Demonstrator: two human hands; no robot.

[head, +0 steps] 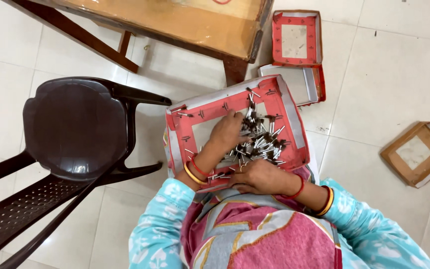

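Overhead view of a seated person sorting small parts in a shallow red tray [285, 107] with grey-white rims, which rests on the lap. A heap of small metal-and-dark pieces [262, 142] lies in the right half of the tray, with single pieces scattered toward its left wall and far rim; each is too small to identify, though most show a pale pin and a dark end. The left hand [226, 132] lies inside the tray with its fingers curled down at the heap's left edge; the fingertips are hidden among the pieces, so whether they pinch one cannot be told. The right hand [259, 177] rests on the tray's near rim, fingers folded together; its palm side is hidden, and whether it holds anything cannot be told. Both wrists carry red and yellow bangles. On the tiled floor beyond the tray stand two smaller red box lids [297, 40], one partly covered by the tray; a brown cardboard lid [416, 154] lies well apart to the right. A dark plastic chair [73, 129] stands to the left, cut off by the frame, and a wooden table [185, 22] is cropped at the top.
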